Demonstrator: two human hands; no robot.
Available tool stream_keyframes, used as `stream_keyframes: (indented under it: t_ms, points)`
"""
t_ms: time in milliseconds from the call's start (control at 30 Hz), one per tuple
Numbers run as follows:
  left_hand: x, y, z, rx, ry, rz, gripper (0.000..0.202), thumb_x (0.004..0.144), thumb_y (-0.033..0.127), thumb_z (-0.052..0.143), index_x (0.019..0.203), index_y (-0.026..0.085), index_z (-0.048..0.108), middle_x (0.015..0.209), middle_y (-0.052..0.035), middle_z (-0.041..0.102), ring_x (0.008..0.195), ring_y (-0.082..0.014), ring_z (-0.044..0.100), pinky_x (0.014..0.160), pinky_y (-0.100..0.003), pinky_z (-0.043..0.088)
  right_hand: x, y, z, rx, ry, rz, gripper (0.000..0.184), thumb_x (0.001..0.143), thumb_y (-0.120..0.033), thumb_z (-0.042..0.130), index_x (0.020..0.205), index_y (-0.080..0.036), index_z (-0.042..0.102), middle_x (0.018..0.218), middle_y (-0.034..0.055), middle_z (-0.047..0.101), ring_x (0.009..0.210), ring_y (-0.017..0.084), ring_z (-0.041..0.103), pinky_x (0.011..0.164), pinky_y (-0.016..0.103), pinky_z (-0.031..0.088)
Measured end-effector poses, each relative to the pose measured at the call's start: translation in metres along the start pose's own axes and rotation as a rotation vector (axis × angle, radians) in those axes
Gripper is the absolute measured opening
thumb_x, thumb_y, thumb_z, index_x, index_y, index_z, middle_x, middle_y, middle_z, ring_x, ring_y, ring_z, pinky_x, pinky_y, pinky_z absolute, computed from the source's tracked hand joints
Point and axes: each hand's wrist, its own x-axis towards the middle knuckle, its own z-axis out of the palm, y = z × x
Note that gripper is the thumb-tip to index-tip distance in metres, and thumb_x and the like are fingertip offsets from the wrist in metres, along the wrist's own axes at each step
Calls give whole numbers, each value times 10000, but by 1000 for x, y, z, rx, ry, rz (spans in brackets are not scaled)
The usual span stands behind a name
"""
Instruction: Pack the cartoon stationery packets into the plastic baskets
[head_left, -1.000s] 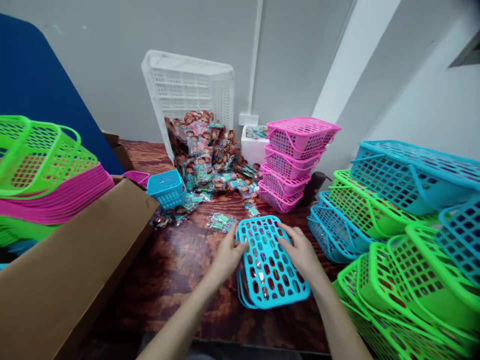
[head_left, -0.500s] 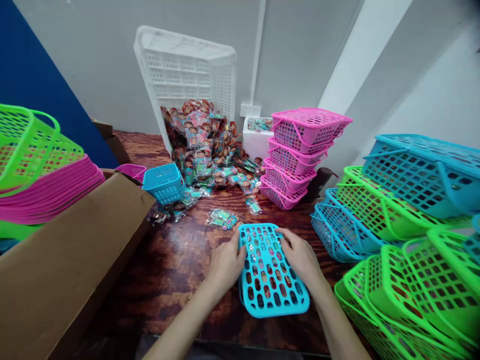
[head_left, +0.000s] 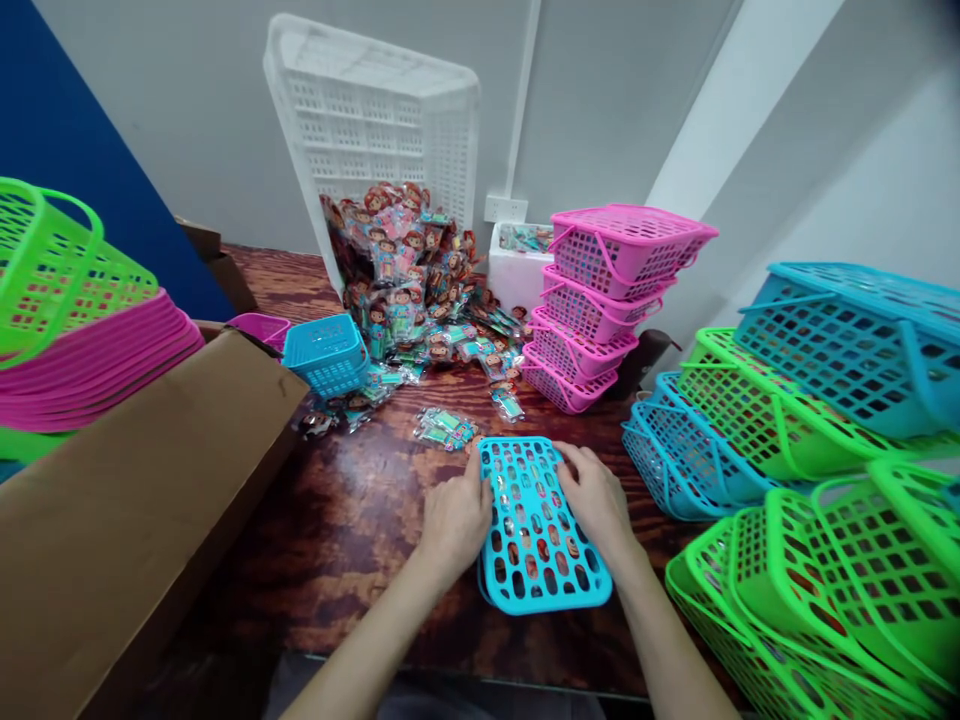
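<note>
A blue plastic basket (head_left: 541,530) with a flat, slotted lid on top is between my hands near the table's front. Small packaged pieces show through the slots. My left hand (head_left: 459,515) grips its left edge, fingers bent round the side. On the right edge, my right hand (head_left: 596,500) grips it too, with the fingertips close to the far corner. Just beyond the basket lie several small clear packets with green pieces (head_left: 444,428). The undersides of both hands are hidden.
Behind, a white crate (head_left: 360,100) stands tilted over a heap of doll packets (head_left: 405,260). Pink baskets (head_left: 585,320) are stacked at right, green baskets (head_left: 817,590) and blue ones nearer. A cardboard box (head_left: 150,500) fills the left; a small blue basket (head_left: 326,355) sits behind it.
My hands stay on the basket's two sides. The lid's near edge sits slightly higher in view, and the whole view has shifted a little.
</note>
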Motion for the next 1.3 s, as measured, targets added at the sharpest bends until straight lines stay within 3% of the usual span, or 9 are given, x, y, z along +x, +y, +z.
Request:
stream_keyframes:
  t_ms: [133,267,433,533,667,900,1067,1167,1300]
  points:
    - [-4,0,9,77,30,12,540,1026,265,251,1539,96,252,878,-132,747,800,-301,723,727,-377,503,-3,1,2,39,22,2,406,959,-263,391,1289,-234,625,1098,67,650,966,222,660,836,315,485]
    - [-4,-1,17,105,69,22,532,1032,264,260,1539,102,261,848,-110,737,768,-282,715,684,-357,496,0,8,9,105,42,-33,419,962,-243,377,1304,-209,615,1183,83,663,1082,233,643,963,340,469]
    - [-3,-2,28,76,181,63,523,1018,230,321,1520,84,307,955,-119,711,920,-277,672,803,-376,485,8,17,16,120,35,-77,427,947,-207,390,1298,-156,627,1270,120,663,1172,248,620,1039,364,446]
    - [-1,-6,35,55,265,130,512,1005,197,318,1499,66,343,972,-127,695,943,-290,644,882,-429,456,5,17,19,96,52,-81,438,959,-203,363,1314,-172,618,1267,116,665,1150,243,634,1001,355,472]
    - [4,-13,41,-24,271,168,513,1000,189,295,1495,59,338,938,-124,697,883,-280,653,827,-413,460,1,12,19,54,75,-42,425,987,-243,342,1320,-189,599,1280,110,654,1118,244,649,928,339,494]
    - [6,-23,49,-236,254,210,528,1007,229,271,1519,98,268,981,-107,690,896,-270,650,798,-392,463,12,2,10,-61,-68,42,327,1017,-308,342,1205,-234,600,1077,75,731,931,251,697,748,310,457]
    - [6,-16,33,-151,246,152,506,943,197,387,1440,102,399,1017,-123,653,964,-288,612,865,-416,451,20,5,12,-47,-90,39,358,1007,-263,328,1275,-274,565,1106,58,730,971,223,682,753,287,415]
    - [16,-7,14,-16,280,120,355,895,178,469,1229,130,579,1110,-150,604,1066,-316,557,898,-423,430,24,3,12,-89,-120,70,320,1017,-317,315,1173,-276,591,953,50,738,863,230,678,666,283,358]
    - [47,0,-1,-54,228,90,175,964,261,463,993,186,618,1041,-122,641,1021,-289,590,871,-386,419,30,-1,11,-105,-112,86,304,1019,-372,309,1058,-275,595,859,51,706,780,227,633,605,280,268]
